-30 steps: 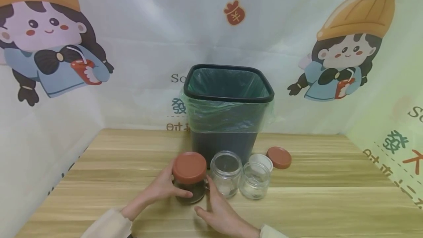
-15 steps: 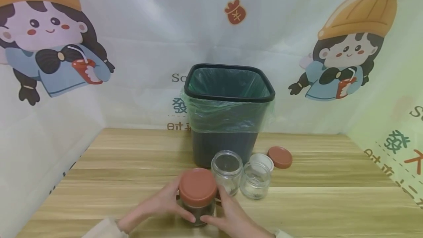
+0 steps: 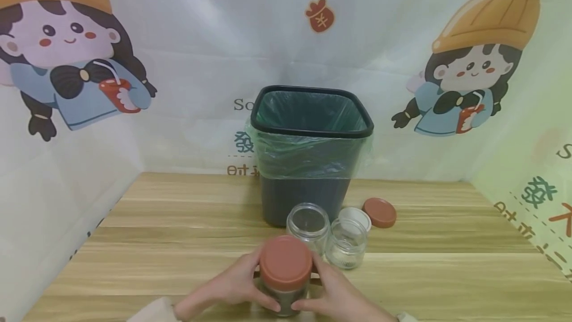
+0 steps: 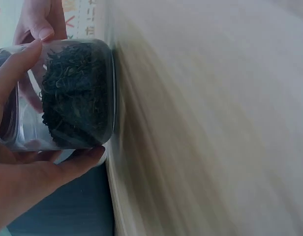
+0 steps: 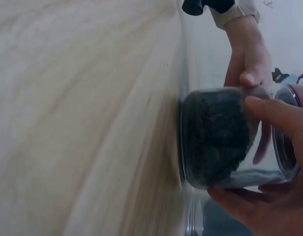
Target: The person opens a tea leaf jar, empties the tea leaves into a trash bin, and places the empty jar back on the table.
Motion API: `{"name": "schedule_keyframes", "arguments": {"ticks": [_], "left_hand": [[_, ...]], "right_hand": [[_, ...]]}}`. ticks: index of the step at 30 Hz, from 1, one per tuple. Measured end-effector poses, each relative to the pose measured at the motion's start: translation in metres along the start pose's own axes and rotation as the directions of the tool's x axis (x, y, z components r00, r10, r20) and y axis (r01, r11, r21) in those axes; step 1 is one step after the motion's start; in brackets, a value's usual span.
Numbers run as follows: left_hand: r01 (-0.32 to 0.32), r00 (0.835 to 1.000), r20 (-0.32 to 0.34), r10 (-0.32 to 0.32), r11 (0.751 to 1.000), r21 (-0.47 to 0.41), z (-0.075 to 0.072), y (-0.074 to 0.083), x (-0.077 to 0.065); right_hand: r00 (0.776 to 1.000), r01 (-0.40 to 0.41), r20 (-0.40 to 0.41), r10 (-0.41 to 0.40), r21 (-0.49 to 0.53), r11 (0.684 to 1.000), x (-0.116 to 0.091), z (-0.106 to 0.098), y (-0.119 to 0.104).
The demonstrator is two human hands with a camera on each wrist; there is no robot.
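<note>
A clear jar point(image 4: 77, 93) with a reddish-brown lid point(image 3: 286, 261) stands upright near the table's front edge. Dark, dry, leaf-like shreds fill its lower part, as both wrist views show. My left hand point(image 3: 241, 282) grips the jar from the left, thumb across the near side. From the right, my right hand point(image 3: 341, 292) holds it the same way, the two thumbs almost meeting in front. Just behind it is an open, clear jar point(image 3: 308, 225), partly hidden by the lid. A smaller open glass jar point(image 3: 347, 247) is to the right of that one.
Behind the jars stands a dark waste bin point(image 3: 304, 198) lined with a thin green bag point(image 3: 308, 155). A white lid point(image 3: 357, 217) and another reddish-brown lid point(image 3: 380, 212) lie to the right on the wooden table point(image 3: 447, 272). A printed cloth point(image 3: 196, 88) hangs behind.
Both hands have brought the lidded jar toward the front edge and to the right, away from beside the open jar. The right hand has closed in so that its thumb rests on the jar.
</note>
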State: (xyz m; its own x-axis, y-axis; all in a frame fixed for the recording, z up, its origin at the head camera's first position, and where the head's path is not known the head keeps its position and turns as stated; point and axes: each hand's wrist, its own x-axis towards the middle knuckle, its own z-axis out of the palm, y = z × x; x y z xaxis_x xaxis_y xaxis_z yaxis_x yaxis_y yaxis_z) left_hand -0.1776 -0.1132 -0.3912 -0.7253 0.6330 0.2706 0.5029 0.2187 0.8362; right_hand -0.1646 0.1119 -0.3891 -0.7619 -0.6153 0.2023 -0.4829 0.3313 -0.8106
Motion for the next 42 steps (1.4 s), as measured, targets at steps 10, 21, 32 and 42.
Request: {"name": "schedule_keyframes", "arguments": {"ticks": [10, 21, 32, 42], "left_hand": [[0.064, 0.997, -0.035, -0.065, 0.998, -0.018, 0.018, 0.005, 0.007], [0.049, 0.998, -0.041, -0.051, 0.998, -0.041, 0.025, 0.009, 0.011], [0.038, 0.997, -0.06, -0.04, 0.999, -0.035, 0.029, 0.01, 0.012], [0.061, 0.989, -0.133, -0.06, 0.998, 0.002, 0.037, 0.01, 0.012]], "right_hand": [[0.997, 0.064, 0.047, -0.064, -0.001, 0.998, -0.007, -0.019, 0.005], [0.993, 0.108, 0.047, -0.109, 0.02, 0.994, -0.01, -0.029, 0.003], [0.973, 0.123, -0.158, -0.17, -0.272, 0.954, -0.003, -0.018, -0.023], [0.946, 0.078, -0.265, -0.189, -0.38, 0.922, -0.001, -0.006, -0.024]]}}
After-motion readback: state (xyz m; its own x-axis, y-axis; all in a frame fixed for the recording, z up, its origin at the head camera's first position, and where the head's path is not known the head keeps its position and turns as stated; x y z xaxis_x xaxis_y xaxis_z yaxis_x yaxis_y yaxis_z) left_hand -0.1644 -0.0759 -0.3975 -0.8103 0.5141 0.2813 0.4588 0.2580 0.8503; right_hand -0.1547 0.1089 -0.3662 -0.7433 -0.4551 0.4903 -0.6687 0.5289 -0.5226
